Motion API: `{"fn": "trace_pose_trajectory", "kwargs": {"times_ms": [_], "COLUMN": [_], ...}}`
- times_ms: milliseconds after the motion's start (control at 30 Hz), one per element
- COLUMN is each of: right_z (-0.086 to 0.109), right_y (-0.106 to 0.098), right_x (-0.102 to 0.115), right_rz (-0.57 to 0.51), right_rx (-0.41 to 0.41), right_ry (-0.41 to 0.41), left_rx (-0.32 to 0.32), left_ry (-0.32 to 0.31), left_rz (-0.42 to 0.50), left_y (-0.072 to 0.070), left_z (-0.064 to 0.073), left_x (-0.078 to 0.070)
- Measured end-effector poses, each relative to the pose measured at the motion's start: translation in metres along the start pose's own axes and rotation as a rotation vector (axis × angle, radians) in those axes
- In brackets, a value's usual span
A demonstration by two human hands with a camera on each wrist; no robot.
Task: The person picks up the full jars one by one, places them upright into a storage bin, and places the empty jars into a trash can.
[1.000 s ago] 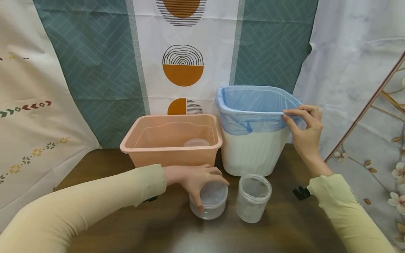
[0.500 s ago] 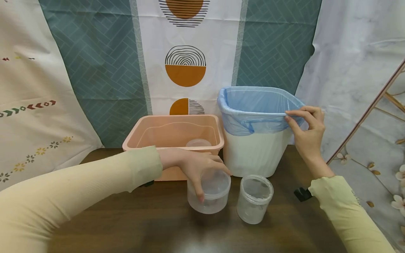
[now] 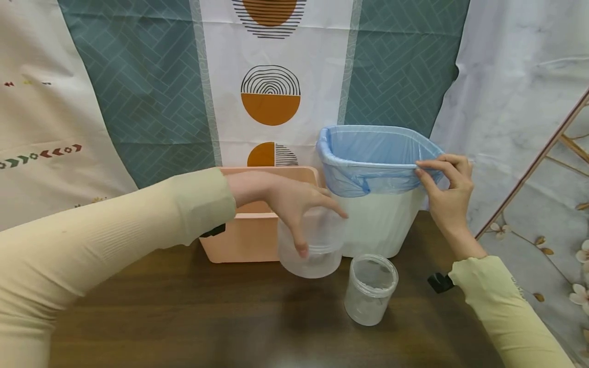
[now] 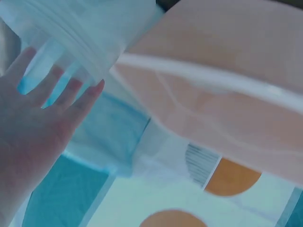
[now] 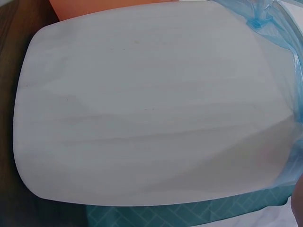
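Note:
My left hand (image 3: 294, 202) grips a wide clear plastic jar (image 3: 317, 260) around its rim, held up off the table in front of the pink basin (image 3: 244, 240). In the left wrist view the fingers spread along the side of the jar (image 4: 90, 28), close to the basin's rim (image 4: 199, 73). My right hand (image 3: 448, 186) pinches the blue bag (image 3: 391, 179) at the front right rim of the white trash bin (image 3: 377, 225). A narrower clear plastic jar (image 3: 370, 301) stands upright on the table, in front of the bin.
The brown wooden table (image 3: 207, 317) carries the basin and bin side by side at the back. Behind them hangs a patterned curtain (image 3: 271, 51). The left forearm covers much of the basin's opening.
My left hand has lifted the wide jar off the table and raised it toward the basin. The right hand stays at the bin's rim; the narrower jar has not moved.

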State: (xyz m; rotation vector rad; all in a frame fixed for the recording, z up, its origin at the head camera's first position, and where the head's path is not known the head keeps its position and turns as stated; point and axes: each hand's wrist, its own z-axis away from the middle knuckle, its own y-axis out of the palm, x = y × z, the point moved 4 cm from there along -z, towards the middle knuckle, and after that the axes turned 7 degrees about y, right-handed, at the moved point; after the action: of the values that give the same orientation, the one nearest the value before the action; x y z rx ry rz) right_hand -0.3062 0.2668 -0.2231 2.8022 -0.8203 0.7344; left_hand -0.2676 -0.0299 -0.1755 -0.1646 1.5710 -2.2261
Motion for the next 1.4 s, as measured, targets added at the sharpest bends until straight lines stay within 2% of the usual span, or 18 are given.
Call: {"fn": "trace_pose_trajectory", "kwargs": {"times_ms": [67, 167, 333, 467, 567, 733, 833, 967, 1033, 1100, 1200, 1400], "right_z": [0.000, 0.000, 0.002, 0.003, 0.004, 0.003, 0.000, 0.000, 0.000, -0.001, 0.000, 0.000], "right_y": [0.000, 0.001, 0.002, 0.003, 0.003, 0.002, 0.001, 0.000, 0.000, 0.000, -0.001, 0.000], "right_x": [0.002, 0.004, 0.010, 0.019, 0.026, 0.011, -0.002, -0.005, -0.004, -0.003, -0.004, -0.004], "right_rz": [-0.005, -0.006, -0.009, -0.017, -0.025, -0.020, -0.008, -0.008, -0.011, -0.011, -0.011, -0.015], "right_rx": [-0.005, -0.005, 0.001, -0.005, -0.010, -0.013, -0.015, -0.011, -0.009, -0.008, -0.009, -0.008], "right_ry": [0.000, 0.003, 0.000, 0.006, 0.016, 0.012, 0.012, 0.015, 0.016, 0.015, 0.018, 0.026], "left_rx": [-0.029, -0.046, -0.043, -0.052, -0.037, -0.025, -0.048, -0.099, -0.119, -0.133, -0.134, -0.124], "left_ry": [-0.019, -0.051, -0.082, -0.083, -0.120, -0.173, -0.208, -0.251, -0.252, -0.249, -0.235, -0.239], "left_rz": [-0.047, -0.053, 0.066, 0.096, 0.101, 0.096, 0.118, 0.197, 0.211, 0.195, 0.123, 0.059], "left_y": [-0.011, -0.022, -0.037, -0.056, -0.071, -0.096, -0.108, -0.120, -0.126, -0.130, -0.135, -0.139], "left_z": [0.002, 0.005, 0.013, 0.017, 0.021, 0.026, 0.028, 0.031, 0.031, 0.028, 0.022, 0.011], "left_x": [0.000, 0.002, 0.008, 0.007, 0.005, 0.000, -0.001, -0.003, -0.003, -0.002, 0.001, 0.013]}}
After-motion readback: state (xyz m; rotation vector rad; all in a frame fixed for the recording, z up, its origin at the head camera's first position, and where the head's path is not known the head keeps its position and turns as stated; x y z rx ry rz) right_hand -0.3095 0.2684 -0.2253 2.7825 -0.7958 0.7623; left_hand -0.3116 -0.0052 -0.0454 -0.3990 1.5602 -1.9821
